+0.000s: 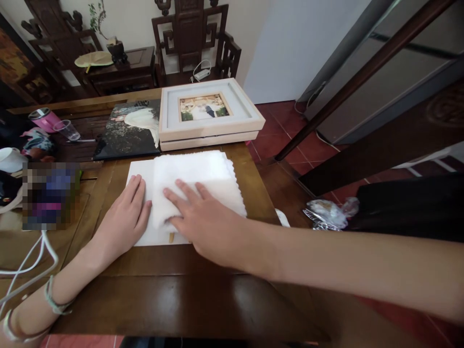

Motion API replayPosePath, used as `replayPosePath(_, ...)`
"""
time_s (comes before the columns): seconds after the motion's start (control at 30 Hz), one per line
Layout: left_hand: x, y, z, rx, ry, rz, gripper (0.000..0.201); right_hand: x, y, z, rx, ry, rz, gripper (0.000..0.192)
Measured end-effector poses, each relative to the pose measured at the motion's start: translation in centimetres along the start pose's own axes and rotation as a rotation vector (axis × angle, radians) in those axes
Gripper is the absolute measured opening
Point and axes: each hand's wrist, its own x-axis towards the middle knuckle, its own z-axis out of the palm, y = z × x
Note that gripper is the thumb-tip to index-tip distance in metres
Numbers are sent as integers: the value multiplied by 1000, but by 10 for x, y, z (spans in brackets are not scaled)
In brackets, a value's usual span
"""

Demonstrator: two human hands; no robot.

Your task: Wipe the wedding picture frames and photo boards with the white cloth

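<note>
Item: white cloth [197, 181] with a scalloped right edge, folded, lying near the middle of the brown wooden bench [163, 285] on top of a white flat sheet [139, 174] that shows at its left and near edges. Left hand [125, 217]: open, fingers together and flat, palm down on the white sheet just beside the cloth's left edge, grip closed on nothing; bead and cord bracelets on the wrist. Right hand [203, 220]: open, fingers spread, pressed flat on the near left part of the cloth, grip likewise holding nothing; forearm reaches in from the right. A small tan piece [171, 237] peeps out from under the near edge of the sheet. Far of the cloth: a pale framed photograph [210, 113], deep-bordered, lying flat, its near edge close to the cloth's far edge; to its left, touching it, a dark unframed photo print [128, 128]. Far left on the bench: pink lidded tumbler [43, 118], clear plastic cup [67, 129] lying tilted. Near left: white cables [29, 263]. Right of the bench, on the red tiled floor [279, 130]: crumpled clear wrapping [328, 212]. Background: carved dark wooden chairs [190, 36].
</note>
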Motion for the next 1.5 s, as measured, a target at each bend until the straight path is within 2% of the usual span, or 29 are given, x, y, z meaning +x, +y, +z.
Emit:
replayPosePath(0.13, 5, -7, 4, -14, -1, 25, 56, -11, -22, 0, 54, -81, -105, 50)
replayPosePath(0.2, 8, -10, 5, -18, -15, 16, 56, -14, -25, 0, 75, -115, -134, 49)
replayPosePath(0.27, 8, -9, 4, -13, -30, 3, 56, -15, -24, -1, 88, -97, -142, 45)
replayPosePath(0.4, 2, -3, 1, 6, -16, -6, 58, -13, -6, -1, 88, 5, -97, 43)
replayPosePath(0.53, -2, 1, 1, 11, 12, -12, 60, -6, 21, -1, 68, 13, 8, 52)
replayPosePath(0.63, -2, 0, 2, 6, 22, -11, 59, -3, 28, -2, 48, 5, 86, 54)
replayPosePath(0.77, -1, 0, 1, -4, 11, -15, 60, -10, 7, -6, 45, -49, 86, 49)
replayPosePath(0.93, 2, 0, 1, 7, -10, -17, 63, -27, -28, -10, 149, -191, -33, 33)
replayPosePath(1.03, 2, 1, 1, 16, -9, -16, 63, -35, -33, -10, 190, -199, -72, 30)
replayPosePath(1.17, 2, 1, 1, 18, -8, -16, 63, -34, -14, -10, 215, -96, -72, 42)
replayPosePath(1.27, 1, 1, 2, 24, -3, -13, 62, -25, 9, -8, 157, -36, -1, 47)
replayPosePath(1.4, 1, 1, 2, 34, 7, -14, 62, -13, 33, -5, 34, -2, 123, 47)
replayPosePath(1.5, 1, 0, 2, 38, 12, -14, 62, -12, 32, -5, 3, -51, 170, 48)
